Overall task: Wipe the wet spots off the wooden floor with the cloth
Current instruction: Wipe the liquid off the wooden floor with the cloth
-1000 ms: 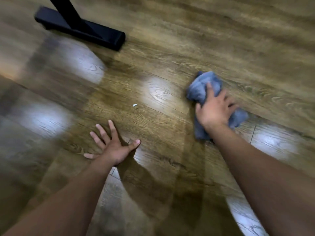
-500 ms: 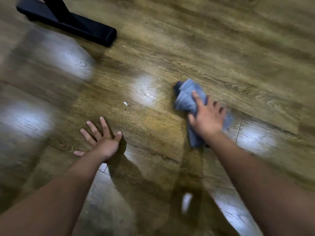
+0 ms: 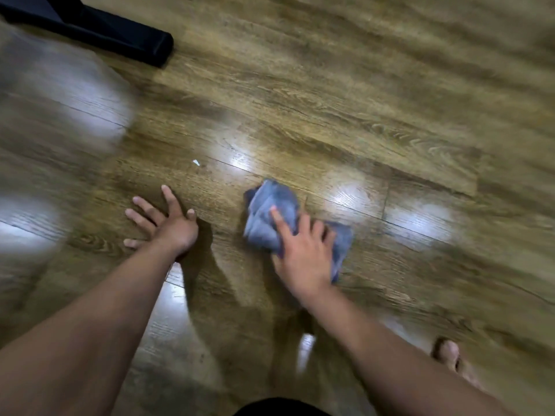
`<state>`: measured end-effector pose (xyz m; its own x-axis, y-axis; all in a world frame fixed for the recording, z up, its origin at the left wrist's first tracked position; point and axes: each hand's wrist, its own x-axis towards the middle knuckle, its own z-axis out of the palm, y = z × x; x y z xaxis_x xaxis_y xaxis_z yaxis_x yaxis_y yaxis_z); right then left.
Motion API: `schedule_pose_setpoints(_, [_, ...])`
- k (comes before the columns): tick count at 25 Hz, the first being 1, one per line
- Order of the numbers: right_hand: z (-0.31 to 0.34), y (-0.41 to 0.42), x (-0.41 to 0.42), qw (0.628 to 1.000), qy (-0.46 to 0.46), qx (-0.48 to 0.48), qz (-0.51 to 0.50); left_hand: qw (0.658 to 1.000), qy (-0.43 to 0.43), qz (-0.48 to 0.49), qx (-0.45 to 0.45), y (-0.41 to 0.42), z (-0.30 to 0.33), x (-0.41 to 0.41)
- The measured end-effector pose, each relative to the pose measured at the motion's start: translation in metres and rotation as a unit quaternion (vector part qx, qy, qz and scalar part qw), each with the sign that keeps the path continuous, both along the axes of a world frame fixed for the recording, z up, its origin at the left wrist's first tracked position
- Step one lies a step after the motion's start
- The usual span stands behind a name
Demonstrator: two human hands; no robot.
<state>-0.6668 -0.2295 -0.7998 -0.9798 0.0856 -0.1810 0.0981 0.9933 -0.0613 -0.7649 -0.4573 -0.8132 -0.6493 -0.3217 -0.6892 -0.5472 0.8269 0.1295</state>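
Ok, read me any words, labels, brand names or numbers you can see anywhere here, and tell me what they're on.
None: no readable text anywhere in this view.
Blue cloth under the right hand: no tag or print showing.
Black furniture base: plain, no label visible.
Small white scrap on the wooden floor: too small to show any writing.
Much of the picture is motion-blurred.
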Motion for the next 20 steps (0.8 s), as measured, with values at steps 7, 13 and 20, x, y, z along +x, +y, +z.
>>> schedule_pose_setpoints(7, [-0.005, 0.038, 0.042, 0.964, -0.007, -0.004, 0.267, 0.996, 0.034, -0.072, 0.027, 0.078, 0.004, 0.015])
schedule_pose_setpoints(13, [0.013, 0.207, 0.006, 0.992, -0.068, 0.066, -0.086, 0.991, -0.036, -0.13, 0.018, 0.085, 0.004, 0.015])
schedule_pose_setpoints(20, [0.056, 0.316, 0.035, 0.975, -0.204, 0.071, -0.046, 0.948, 0.059, -0.312, -0.018, 0.163, 0.016, 0.021])
